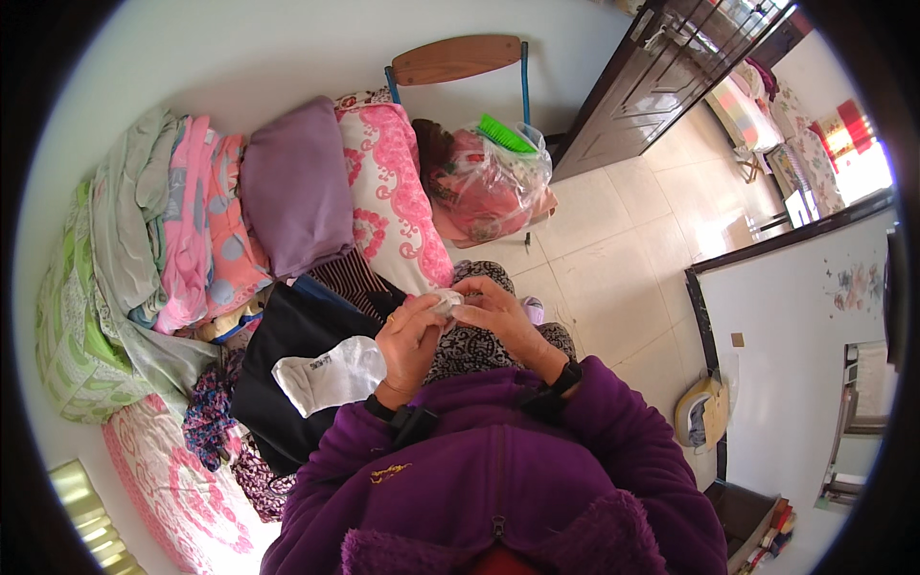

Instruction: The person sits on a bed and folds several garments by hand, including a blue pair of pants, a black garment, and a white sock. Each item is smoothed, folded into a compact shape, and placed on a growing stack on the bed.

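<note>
Above my lap, both hands meet around a small bunched white sock [447, 304]. My left hand [410, 335] grips its left side with bent fingers. From the other side, the fingers and thumb of my right hand [496, 316] pinch the fabric, covering part of it. Another white sock [331, 375], with dark lettering, lies flat beside my left wrist on a black folded garment [278, 335]. Dark patterned trousers [470, 347] cover my legs under the hands.
On the bed to the left are a purple pillow [299, 182], stacked folded bedding [196, 225] and a pink-and-white sheet [395, 206]. A wooden-backed chair [458, 59] holds a clear plastic bag [489, 182] with a green brush [508, 134]. A dark door [637, 86] stands at the upper right.
</note>
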